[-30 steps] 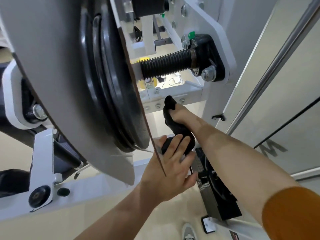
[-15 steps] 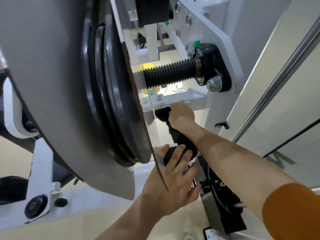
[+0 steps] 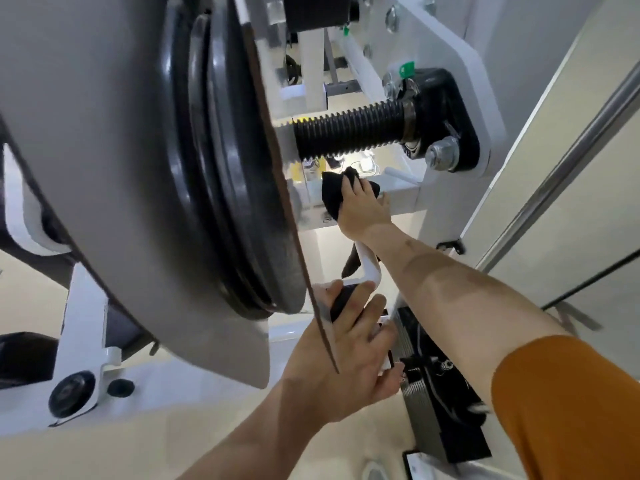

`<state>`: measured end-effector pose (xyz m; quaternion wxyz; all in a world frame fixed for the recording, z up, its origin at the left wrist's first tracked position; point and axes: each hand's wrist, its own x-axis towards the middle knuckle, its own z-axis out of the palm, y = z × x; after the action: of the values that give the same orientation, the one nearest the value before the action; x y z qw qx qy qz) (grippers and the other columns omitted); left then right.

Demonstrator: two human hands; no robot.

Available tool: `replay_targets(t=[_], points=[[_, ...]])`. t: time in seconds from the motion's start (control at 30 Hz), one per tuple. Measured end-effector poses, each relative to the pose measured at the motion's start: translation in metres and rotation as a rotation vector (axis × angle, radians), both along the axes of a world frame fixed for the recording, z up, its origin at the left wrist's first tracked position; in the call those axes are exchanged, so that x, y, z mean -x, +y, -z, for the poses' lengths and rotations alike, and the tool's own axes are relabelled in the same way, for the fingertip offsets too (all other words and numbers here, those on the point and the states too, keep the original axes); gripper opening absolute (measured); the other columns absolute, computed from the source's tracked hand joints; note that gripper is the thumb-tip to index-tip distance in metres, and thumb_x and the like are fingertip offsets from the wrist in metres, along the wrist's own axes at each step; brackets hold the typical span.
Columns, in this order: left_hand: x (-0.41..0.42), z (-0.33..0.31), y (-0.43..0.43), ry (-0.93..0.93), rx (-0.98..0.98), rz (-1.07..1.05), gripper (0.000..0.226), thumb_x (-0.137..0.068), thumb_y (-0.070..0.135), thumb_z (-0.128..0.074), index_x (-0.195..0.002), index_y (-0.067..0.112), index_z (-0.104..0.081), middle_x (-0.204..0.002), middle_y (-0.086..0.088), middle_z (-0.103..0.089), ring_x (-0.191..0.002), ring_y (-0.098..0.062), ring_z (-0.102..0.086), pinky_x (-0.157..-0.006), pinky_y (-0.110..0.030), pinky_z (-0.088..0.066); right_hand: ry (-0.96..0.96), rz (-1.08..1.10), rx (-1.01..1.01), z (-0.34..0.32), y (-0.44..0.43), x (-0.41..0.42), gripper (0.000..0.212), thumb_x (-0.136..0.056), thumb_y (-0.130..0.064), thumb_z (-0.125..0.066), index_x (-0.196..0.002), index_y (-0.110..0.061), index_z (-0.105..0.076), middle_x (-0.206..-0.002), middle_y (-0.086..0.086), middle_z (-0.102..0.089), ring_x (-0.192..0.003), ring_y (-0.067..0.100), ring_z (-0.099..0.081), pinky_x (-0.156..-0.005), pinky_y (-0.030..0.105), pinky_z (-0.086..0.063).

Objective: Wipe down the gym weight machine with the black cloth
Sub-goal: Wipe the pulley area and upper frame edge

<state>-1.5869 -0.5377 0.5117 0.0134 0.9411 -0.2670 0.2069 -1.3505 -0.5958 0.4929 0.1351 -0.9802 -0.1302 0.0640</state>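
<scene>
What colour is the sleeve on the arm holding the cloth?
Burnt orange sleeve, clearest in the head view.

A smooth cream floor (image 3: pixel 346 455) spreads below the hands. Right of them rises a pale grey wall panel (image 3: pixel 568 188), crossed diagonally by a shiny steel rail (image 3: pixel 554 174).

Right hand (image 3: pixel 360 206) reaches forward, arm extended, fingers pressed flat; left hand (image 3: pixel 346 351) curls closed in a grip below.

The cloth (image 3: pixel 331 195) under my right hand (image 3: pixel 362 209) is plain black. The frame (image 3: pixel 446 57) is white, the plates (image 3: pixel 239 202) black, the guard (image 3: pixel 104 133) grey. The threaded rod (image 3: pixel 346 131) is black with ridges. My sleeve (image 3: pixel 568 403) is burnt orange, the clip (image 3: pixel 406 68) green.
</scene>
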Motion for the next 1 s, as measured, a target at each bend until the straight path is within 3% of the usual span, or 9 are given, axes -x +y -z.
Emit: replay_targets(t=[0.1,0.27,0.43,0.53,0.67,0.77,0.87,0.93,1.0], points=[[0.002,0.002,-0.001,0.029,0.034,0.003,0.040,-0.077,0.048,-0.058,-0.093,0.012,-0.067,-0.117,-0.010,-0.061,-0.133,-0.031,-0.036,-0.106,-0.059,-0.029,0.021,0.087,0.016,-0.006,-0.011,-0.006,0.065,-0.098,-0.024,-0.033,-0.156,-0.017,-0.003,-0.163,0.001,-0.006,-0.150,0.023,-0.001,-0.118,0.056,-0.009],[0.002,-0.012,0.003,0.068,-0.038,-0.015,0.040,-0.085,0.049,-0.048,-0.094,0.014,-0.064,-0.112,-0.008,-0.060,-0.134,-0.032,-0.036,-0.106,-0.057,-0.030,-0.122,0.179,0.148,-0.005,-0.046,-0.028,0.056,-0.099,-0.029,-0.030,-0.152,-0.018,-0.018,-0.160,0.002,-0.022,-0.147,0.025,-0.017,-0.114,0.055,-0.019],[0.006,-0.013,0.005,0.078,-0.100,-0.010,0.040,-0.087,0.049,-0.046,-0.097,0.014,-0.063,-0.102,-0.008,-0.063,-0.135,-0.032,-0.035,-0.105,-0.059,-0.032,-0.115,-0.090,-0.027,0.001,-0.012,0.002,0.042,-0.096,-0.008,-0.038,-0.136,-0.017,-0.043,-0.151,0.003,-0.036,-0.141,0.024,-0.025,-0.109,0.052,-0.030],[0.005,-0.015,0.003,0.072,-0.115,-0.025,0.041,-0.085,0.051,-0.047,-0.098,0.015,-0.063,-0.099,-0.007,-0.063,-0.134,-0.032,-0.036,-0.108,-0.059,-0.030,-0.210,-0.166,0.183,-0.007,-0.045,-0.007,0.048,-0.096,-0.013,-0.040,-0.143,-0.018,-0.035,-0.151,-0.001,-0.037,-0.141,0.021,-0.028,-0.109,0.054,-0.031],[0.005,-0.015,0.002,0.082,-0.080,-0.028,0.040,-0.082,0.051,-0.050,-0.094,0.016,-0.065,-0.096,-0.005,-0.064,-0.132,-0.031,-0.038,-0.108,-0.058,-0.030,-0.222,0.072,0.261,-0.004,-0.086,-0.025,0.047,-0.092,-0.012,-0.040,-0.138,-0.008,-0.036,-0.130,0.012,-0.055,-0.117,0.031,-0.054,-0.089,0.047,-0.048],[0.003,-0.013,0.002,0.058,-0.072,-0.022,0.038,-0.082,0.050,-0.052,-0.093,0.017,-0.065,-0.095,-0.004,-0.064,-0.131,-0.031,-0.040,-0.107,-0.058,-0.032,-0.219,0.103,0.204,-0.007,-0.075,-0.018,0.034,-0.091,-0.010,-0.044,-0.124,-0.005,-0.049,-0.116,0.013,-0.061,-0.107,0.030,-0.057,-0.086,0.043,-0.049],[0.004,-0.015,0.003,0.041,-0.063,-0.008,0.036,-0.082,0.048,-0.051,-0.093,0.016,-0.065,-0.093,-0.004,-0.063,-0.130,-0.032,-0.043,-0.108,-0.057,-0.030,-0.162,0.090,-0.156,-0.015,-0.057,-0.002,0.039,-0.095,-0.005,-0.040,-0.130,-0.012,-0.056,-0.136,0.013,-0.053,-0.123,0.033,-0.049,-0.101,0.039,-0.040],[0.004,-0.018,0.003,0.054,-0.077,0.000,0.036,-0.084,0.048,-0.050,-0.093,0.017,-0.065,-0.092,-0.004,-0.063,-0.129,-0.032,-0.045,-0.108,-0.057,-0.031,0.002,0.031,-0.317,-0.022,-0.041,0.017,0.046,-0.097,-0.002,-0.036,-0.131,-0.021,-0.061,-0.141,0.010,-0.051,-0.124,0.030,-0.049,-0.101,0.027,-0.037],[0.003,-0.019,0.002,0.047,-0.081,0.001,0.036,-0.085,0.047,-0.049,-0.092,0.016,-0.064,-0.090,-0.005,-0.063,-0.128,-0.033,-0.046,-0.107,-0.058,-0.033,0.094,0.043,-0.442,-0.026,-0.033,0.033,0.043,-0.096,0.002,-0.039,-0.119,-0.017,-0.070,-0.132,0.009,-0.060,-0.111,0.020,-0.056,-0.088,0.009,-0.038]])
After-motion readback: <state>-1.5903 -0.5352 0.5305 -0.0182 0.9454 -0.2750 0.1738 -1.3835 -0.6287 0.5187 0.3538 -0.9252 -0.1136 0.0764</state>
